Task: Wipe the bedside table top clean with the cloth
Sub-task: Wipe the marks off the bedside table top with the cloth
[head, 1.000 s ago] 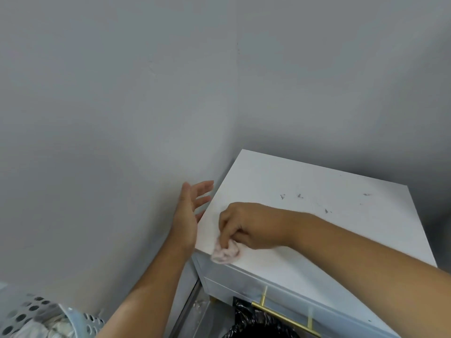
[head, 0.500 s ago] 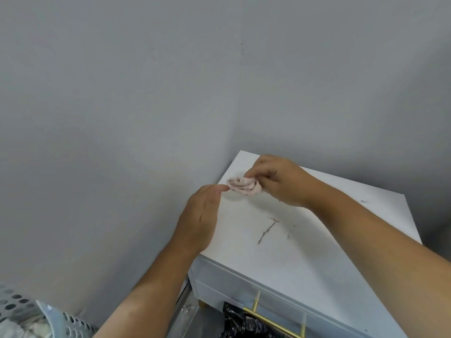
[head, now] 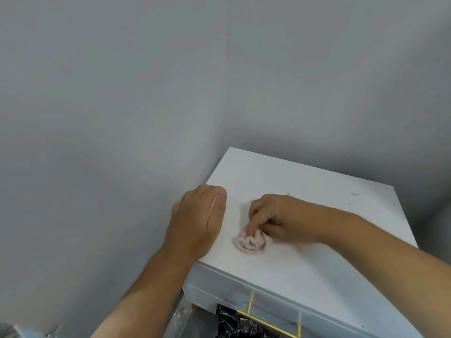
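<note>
The white bedside table top (head: 305,189) fills the lower right, tucked into a grey wall corner. My right hand (head: 278,218) presses a small crumpled pinkish cloth (head: 251,242) onto the top near its front left part, fingers pinched on the cloth. My left hand (head: 197,220) rests on the table's left edge with fingers curled over the side and nothing in it. A few dark specks (head: 354,194) lie near the far right of the top.
Grey walls (head: 109,142) close in on the left and behind the table. A brass drawer handle (head: 268,320) and something black and crinkled (head: 234,323) sit below the front edge. Clear plastic (head: 180,313) lies by the table's lower left corner.
My right hand has pulled the cloth from the far left corner back toward the front. The dark smear seen in the middle of the top is gone. My left hand stays on the left edge.
</note>
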